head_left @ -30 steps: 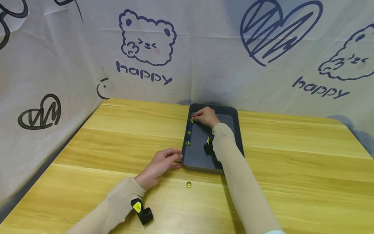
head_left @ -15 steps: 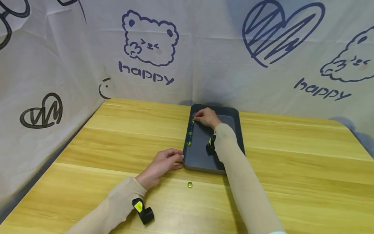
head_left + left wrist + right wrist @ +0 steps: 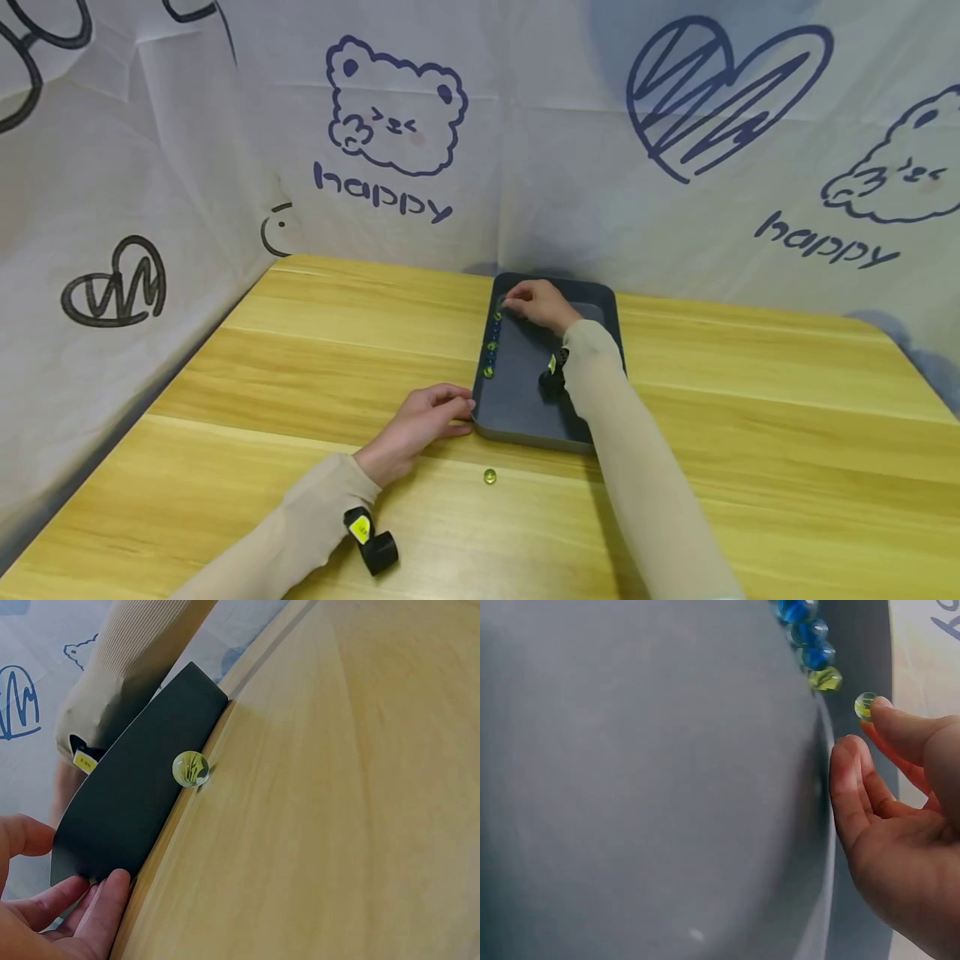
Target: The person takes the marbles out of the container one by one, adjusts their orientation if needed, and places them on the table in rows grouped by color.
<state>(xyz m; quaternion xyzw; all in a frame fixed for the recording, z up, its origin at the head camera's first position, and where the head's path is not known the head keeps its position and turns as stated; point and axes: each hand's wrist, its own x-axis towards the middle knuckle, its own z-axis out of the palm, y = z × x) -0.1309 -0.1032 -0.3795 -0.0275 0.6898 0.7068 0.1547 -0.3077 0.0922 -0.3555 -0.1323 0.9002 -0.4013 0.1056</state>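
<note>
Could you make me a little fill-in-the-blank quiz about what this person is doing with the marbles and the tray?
1. The marbles in the dark grey tray sit in a row along its ____ wall.
2. One loose marble lies on the wooden ____.
3. The left hand touches the tray's near-left ____.
4. The right hand has a ____ marble at its fingertip.

Missing words: left; table; corner; yellow-green

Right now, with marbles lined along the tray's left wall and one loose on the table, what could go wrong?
The marble sits only at the right hand's fingertips, so it may slip and scatter the row of marbles. The left hand steadies the tray at just one corner; a nudge could shift it. The loose marble could roll away.
</note>
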